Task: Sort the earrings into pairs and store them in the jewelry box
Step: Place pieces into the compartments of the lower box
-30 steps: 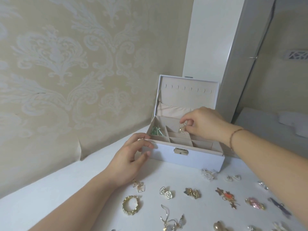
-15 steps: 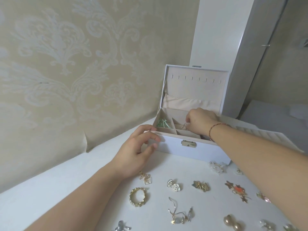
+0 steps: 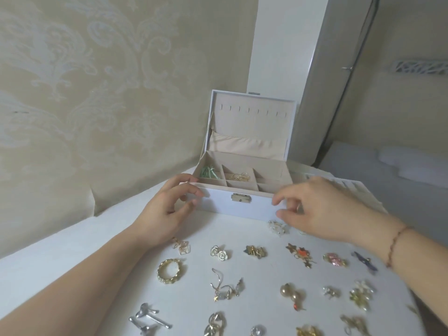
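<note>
The right hand [image 3: 324, 209] hovers with its fingers [image 3: 282, 198] loosely curled and holding nothing, thumb and forefinger a little apart, just above a pearly earring [image 3: 278, 226] that lies right under the thumb tip; it looks poised to pick that one. The left hand [image 3: 164, 212] has its fingers [image 3: 191, 187] loosely curved at the front left corner of the box [image 3: 242, 207], fingertips on or just off the rim, seemingly to steady it; it holds nothing either.

Beyond the fingers, the box stands open with its lid upright. A green pair [image 3: 208, 172] sits in the back left compartment and a gold pair [image 3: 238, 177] in the next; the others look unfilled. Nearer than both hands, the remaining earrings [image 3: 220, 252] lie spread in loose pairs on the white table [image 3: 60, 251], with gaps between them, so fingers can come down on one without nudging its neighbours. The box front sits close behind the pearly earring, leaving little room on that side.
</note>
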A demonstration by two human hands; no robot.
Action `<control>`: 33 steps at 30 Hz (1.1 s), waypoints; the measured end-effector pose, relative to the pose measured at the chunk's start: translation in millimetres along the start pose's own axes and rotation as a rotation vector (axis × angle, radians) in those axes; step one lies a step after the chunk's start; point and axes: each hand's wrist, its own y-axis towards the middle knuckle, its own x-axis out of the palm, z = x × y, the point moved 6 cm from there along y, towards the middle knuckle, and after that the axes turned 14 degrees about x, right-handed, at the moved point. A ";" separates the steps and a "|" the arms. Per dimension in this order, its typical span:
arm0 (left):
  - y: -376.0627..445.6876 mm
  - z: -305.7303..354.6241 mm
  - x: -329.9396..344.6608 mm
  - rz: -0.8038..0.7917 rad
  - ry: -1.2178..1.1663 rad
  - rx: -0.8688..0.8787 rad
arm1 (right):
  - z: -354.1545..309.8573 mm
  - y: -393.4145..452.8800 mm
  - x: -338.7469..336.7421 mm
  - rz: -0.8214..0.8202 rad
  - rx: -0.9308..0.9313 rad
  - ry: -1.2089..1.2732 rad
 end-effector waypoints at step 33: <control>0.1 1.4 0.0 0.045 -0.043 -0.030 | 40.6 98.7 -7.9 0.076 0.210 0.518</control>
